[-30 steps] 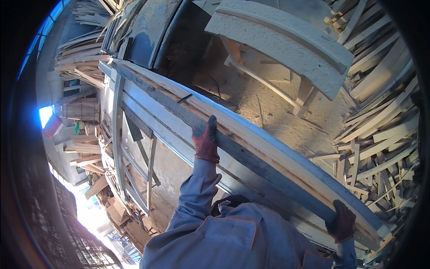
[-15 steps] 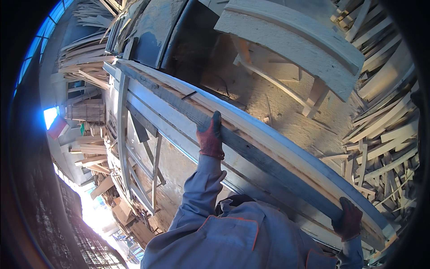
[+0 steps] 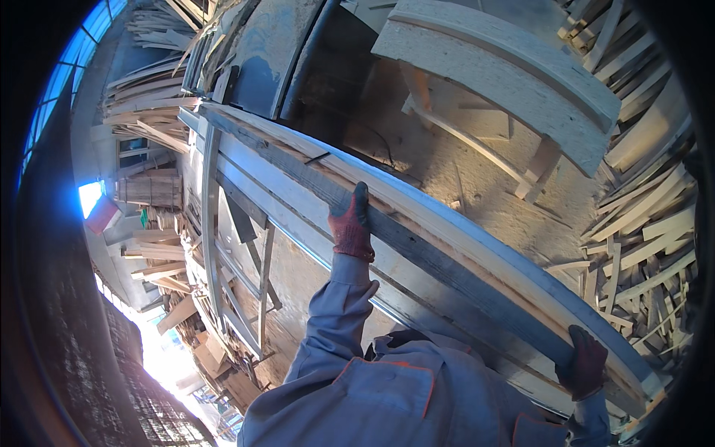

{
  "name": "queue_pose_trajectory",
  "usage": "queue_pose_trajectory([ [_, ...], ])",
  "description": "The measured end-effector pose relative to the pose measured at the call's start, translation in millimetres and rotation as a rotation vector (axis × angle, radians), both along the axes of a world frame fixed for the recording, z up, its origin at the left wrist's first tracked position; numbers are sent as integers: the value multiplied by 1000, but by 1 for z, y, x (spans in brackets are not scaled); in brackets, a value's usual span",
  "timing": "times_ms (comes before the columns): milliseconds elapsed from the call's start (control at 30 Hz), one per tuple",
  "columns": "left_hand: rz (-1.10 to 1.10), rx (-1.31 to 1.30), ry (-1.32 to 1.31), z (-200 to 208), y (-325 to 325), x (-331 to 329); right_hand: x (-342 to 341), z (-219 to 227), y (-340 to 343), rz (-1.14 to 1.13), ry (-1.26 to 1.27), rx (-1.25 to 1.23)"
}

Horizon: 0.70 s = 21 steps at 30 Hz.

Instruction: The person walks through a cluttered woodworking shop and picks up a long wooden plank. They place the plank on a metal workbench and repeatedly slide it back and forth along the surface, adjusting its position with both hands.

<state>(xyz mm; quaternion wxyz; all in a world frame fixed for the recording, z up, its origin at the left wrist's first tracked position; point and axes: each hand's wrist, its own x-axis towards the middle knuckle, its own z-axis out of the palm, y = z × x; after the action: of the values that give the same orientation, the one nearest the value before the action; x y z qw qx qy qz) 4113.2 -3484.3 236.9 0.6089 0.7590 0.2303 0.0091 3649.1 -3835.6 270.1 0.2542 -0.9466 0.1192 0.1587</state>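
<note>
A long grey wooden plank runs diagonally from the far left to the near right. Along its far side lies pale wood, next to a bluish straight edge. My left hand, in a red and dark glove, grips the plank near its middle, thumb side up. Toward the plank's near right end, my right hand, gloved alike, is closed over its edge. The fingers under the plank are hidden. A small dark metal piece crosses the wood ahead of my left hand.
Beneath the plank is a long metal bench with a frame on the left. A wooden trestle stands beyond on a sawdust-covered floor. Stacked offcuts fill the right side; more wood strips lie far left.
The view has shifted slightly, so the surroundings sit a little further right. Both hands keep their hold at nearly the same places on the plank.
</note>
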Motion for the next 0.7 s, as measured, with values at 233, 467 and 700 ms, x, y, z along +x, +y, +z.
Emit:
queue_pose_trajectory([
  [233, -21, -35, 11, -11, 11, 9, 11, -8, 3, 18, -88, 40],
  [467, -34, 88, 121, -19, 24, 19, 19, -11, 4, 54, -128, 27],
  [700, -69, -27, 158, -9, 47, -2, 2, -5, 30, 31, -151, -23],
])
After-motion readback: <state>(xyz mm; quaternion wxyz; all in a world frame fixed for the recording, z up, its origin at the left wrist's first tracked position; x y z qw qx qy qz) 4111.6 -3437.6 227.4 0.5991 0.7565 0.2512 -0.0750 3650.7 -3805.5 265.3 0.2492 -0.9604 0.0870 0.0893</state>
